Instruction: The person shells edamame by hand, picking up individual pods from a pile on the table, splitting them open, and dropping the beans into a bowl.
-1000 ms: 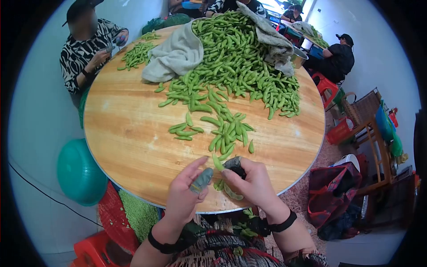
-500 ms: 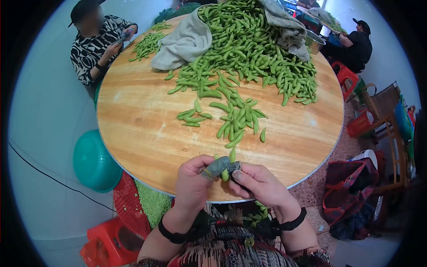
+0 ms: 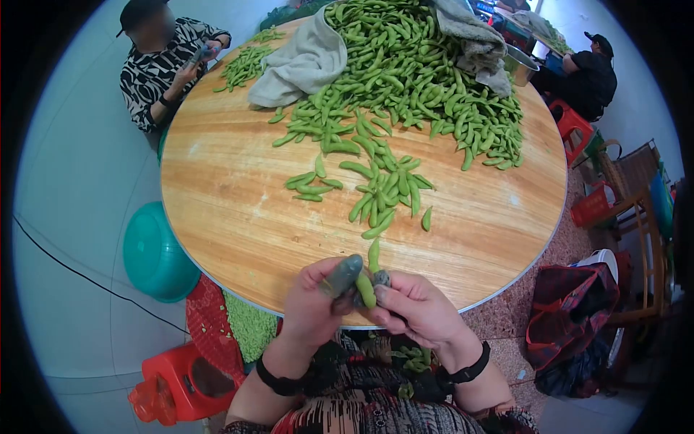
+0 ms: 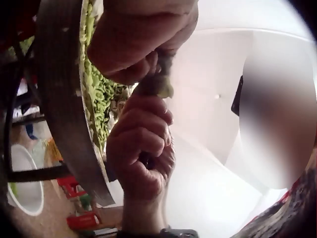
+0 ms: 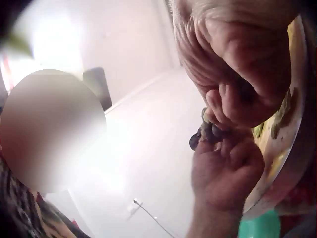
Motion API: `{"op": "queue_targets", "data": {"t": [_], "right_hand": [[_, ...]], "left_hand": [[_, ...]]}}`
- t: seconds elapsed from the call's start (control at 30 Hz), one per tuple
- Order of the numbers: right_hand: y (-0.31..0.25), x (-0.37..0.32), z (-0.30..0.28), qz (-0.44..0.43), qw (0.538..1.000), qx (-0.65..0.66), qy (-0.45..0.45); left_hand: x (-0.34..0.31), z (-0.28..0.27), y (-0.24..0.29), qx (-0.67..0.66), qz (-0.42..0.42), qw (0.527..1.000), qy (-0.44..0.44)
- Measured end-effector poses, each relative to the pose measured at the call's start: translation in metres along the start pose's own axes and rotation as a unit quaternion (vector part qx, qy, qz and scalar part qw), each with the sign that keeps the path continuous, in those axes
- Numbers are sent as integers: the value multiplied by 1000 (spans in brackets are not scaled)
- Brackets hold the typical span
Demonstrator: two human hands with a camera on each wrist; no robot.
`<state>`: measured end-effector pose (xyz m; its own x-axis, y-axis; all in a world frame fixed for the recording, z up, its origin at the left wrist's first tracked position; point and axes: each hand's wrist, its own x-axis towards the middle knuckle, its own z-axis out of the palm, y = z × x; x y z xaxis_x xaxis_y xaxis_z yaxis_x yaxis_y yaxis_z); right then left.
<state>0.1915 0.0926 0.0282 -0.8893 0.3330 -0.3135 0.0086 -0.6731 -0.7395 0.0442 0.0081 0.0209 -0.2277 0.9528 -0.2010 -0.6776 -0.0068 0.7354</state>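
Note:
In the head view, my left hand (image 3: 312,300) and right hand (image 3: 419,304) meet at the table's near edge. Grey-green wrapping covers the left thumb, and a dark, worn cover is on a right-hand fingertip. Between the two hands is a green soybean pod (image 3: 366,289), pinched by the fingers of both. A second pod (image 3: 374,254) points away from me just beyond the right fingertips. The left wrist view has the right hand (image 4: 143,141) with curled fingers below a bit of pod (image 4: 166,88). My left hand (image 5: 225,171) appears low in the right wrist view.
Loose pods (image 3: 390,192) lie ahead on the round wooden table (image 3: 238,188), before a large heap (image 3: 412,79) with cloth (image 3: 300,69) over it. Shelled beans (image 3: 249,325) are below at left, beside a teal basin (image 3: 155,253) and red stool (image 3: 184,383). Others sit around.
A second ago the hands were apart, with a pod in the right. They have come together, and both now pinch a pod. The head view has also shifted, moving the table rightward in it.

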Motion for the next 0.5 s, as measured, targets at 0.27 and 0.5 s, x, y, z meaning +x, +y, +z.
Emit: {"op": "queue_targets", "data": {"t": [0.27,0.5], "right_hand": [[-18,19,0,-143,936,-282,153],[-33,25,5,-188,894,-345,213]], "left_hand": [[11,5,-5,140,56,986,77],[29,0,14,-44,94,994,39]]}}
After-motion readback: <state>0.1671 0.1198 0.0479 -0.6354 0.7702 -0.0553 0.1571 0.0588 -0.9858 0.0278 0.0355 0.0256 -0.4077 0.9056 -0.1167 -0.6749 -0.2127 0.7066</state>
